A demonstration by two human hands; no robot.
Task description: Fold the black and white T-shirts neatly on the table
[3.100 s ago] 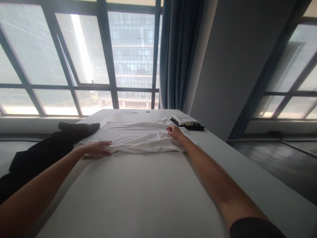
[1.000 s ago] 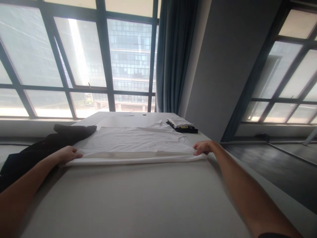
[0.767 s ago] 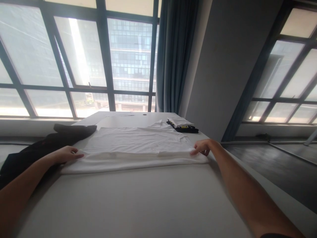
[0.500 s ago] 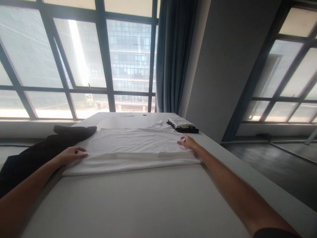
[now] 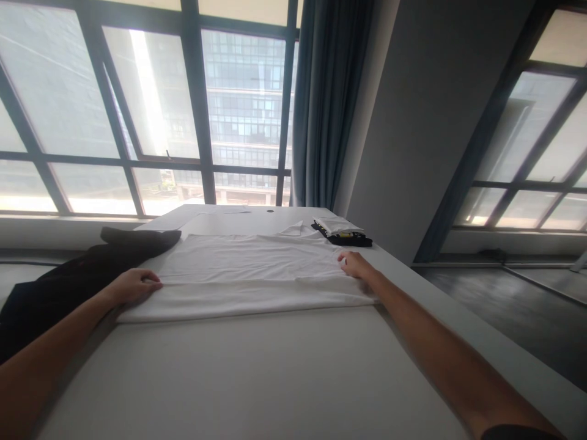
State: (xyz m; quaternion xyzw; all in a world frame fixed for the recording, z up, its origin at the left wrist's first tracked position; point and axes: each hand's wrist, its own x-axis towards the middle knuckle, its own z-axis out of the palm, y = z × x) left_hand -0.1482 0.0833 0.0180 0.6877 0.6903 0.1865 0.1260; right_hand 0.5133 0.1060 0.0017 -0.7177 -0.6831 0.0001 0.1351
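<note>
On the desk [image 5: 257,373], both hands are pressing flat, fingers released, on the white T-shirt [image 5: 250,278]: left hand [image 5: 135,286] and right hand [image 5: 355,266] at its sides, near hem folded up, further folds remaining

A white garment [image 5: 250,275] lies flat across the middle of the frame, spread wide from left to right. Its near edge is folded back over itself in a smooth band; the far part shows light creases.

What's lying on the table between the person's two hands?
In the head view, a white garment spreads between the left hand and right hand, its near edge folded over.
</note>
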